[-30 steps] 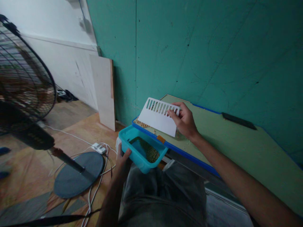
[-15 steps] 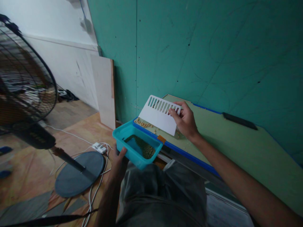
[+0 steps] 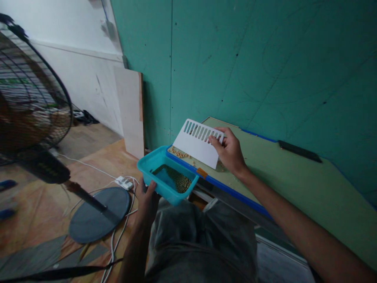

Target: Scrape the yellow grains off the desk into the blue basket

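Note:
My left hand [image 3: 148, 198] grips the near left side of a turquoise plastic tub [image 3: 149, 167], thumb on the outer wall, holding it below the table's edge. Small round green beans [image 3: 180, 181] lie in the tub, mostly toward its right side. With my right hand [image 3: 231, 151] I pinch the right end of a white slotted plastic scraper [image 3: 196, 144]. The scraper leans on the table top, slots uppermost. Along its lower edge lie pale yellow beans or peas [image 3: 179, 152], close to the tub's rim; what is behind the scraper is hidden.
The pale green table [image 3: 282, 181] has a blue edge with an orange tape patch [image 3: 202, 172]. A dark bar [image 3: 299, 151] lies at its back, near the green wall. On the left stand a fan [image 3: 98, 210] and a power strip [image 3: 123, 182] with white cables.
The turquoise tub in my left hand has shifted slightly left and up. My right hand and the scraper have barely moved.

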`<state>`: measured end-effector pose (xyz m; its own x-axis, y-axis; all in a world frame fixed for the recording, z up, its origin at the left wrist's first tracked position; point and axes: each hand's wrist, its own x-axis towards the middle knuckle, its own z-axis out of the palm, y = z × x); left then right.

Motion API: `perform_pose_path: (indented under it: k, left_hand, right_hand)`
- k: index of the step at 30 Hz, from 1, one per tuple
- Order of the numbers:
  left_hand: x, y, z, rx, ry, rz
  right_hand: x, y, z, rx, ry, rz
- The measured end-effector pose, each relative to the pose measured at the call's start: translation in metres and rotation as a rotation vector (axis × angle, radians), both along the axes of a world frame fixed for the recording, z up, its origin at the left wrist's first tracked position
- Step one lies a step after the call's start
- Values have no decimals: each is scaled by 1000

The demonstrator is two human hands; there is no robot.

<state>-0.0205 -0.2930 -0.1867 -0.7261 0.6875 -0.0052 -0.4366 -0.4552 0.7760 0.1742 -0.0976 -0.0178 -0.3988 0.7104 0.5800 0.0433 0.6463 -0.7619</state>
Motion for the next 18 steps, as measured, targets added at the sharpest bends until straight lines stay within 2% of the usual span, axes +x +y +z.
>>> perform_pose_path:
  k: [18]
  left_hand:
    - [2, 0, 2, -24, -5, -1]
  right_hand:
    - [-2, -8, 1, -8, -7, 47]
